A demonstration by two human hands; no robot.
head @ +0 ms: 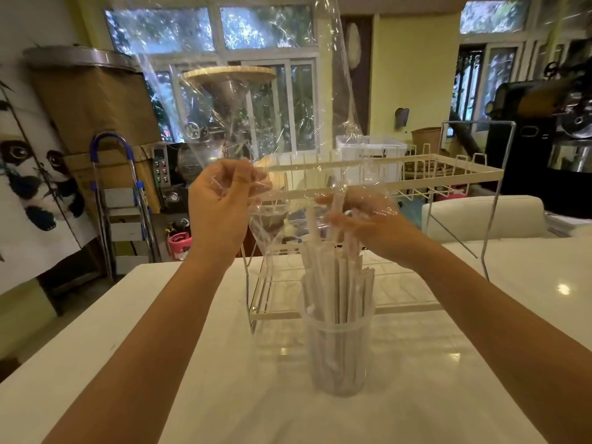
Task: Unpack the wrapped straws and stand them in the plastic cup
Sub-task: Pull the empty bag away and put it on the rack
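Progress: late | wrapped straws point(336, 293) upright in plastic cup point(339, 357) on tabletop point(224, 379) | left hand point(221, 203) grip pinches clear bag point(256, 100) | right hand point(362, 216) grip loosely closed around straw tops | left: discard bag

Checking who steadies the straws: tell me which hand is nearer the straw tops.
Right. The right hand is at the tops of the straws standing in the plastic cup, fingers among them. The left hand is off to their left, pinching the clear wrap.
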